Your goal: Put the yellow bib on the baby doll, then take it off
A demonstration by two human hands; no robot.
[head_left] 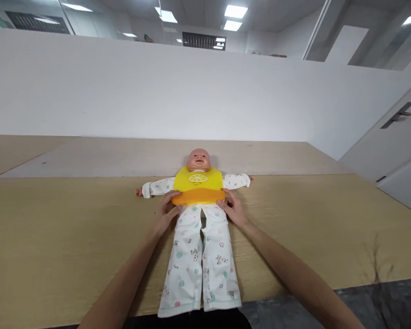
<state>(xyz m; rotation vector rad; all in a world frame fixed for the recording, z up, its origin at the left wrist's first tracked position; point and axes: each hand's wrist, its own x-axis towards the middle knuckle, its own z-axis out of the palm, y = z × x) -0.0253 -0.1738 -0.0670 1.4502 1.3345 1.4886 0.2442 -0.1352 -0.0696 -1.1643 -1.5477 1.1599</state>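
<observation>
A baby doll (pixel 199 159) lies on its back with its head at the far side and both arms spread. It wears a white patterned top and matching white trousers (pixel 221 260) with an open slit at the crotch. Over its chest lies a yellow bib (pixel 197 176) with a white citrus print and an orange catch pocket (pixel 198 196) along the bottom. My left hand (pixel 167 211) grips the pocket's left end between thumb and fingers. At the right end, my right hand (pixel 234 209) holds the pocket in the same way.
The doll rests on a wood-coloured table (pixel 89 237) whose near edge runs by my body. A pale sheet (pixel 123 157) covers the far strip. Behind stands a white wall (pixel 157 91) with glass above, and a door handle (pixel 399 115) is at the right.
</observation>
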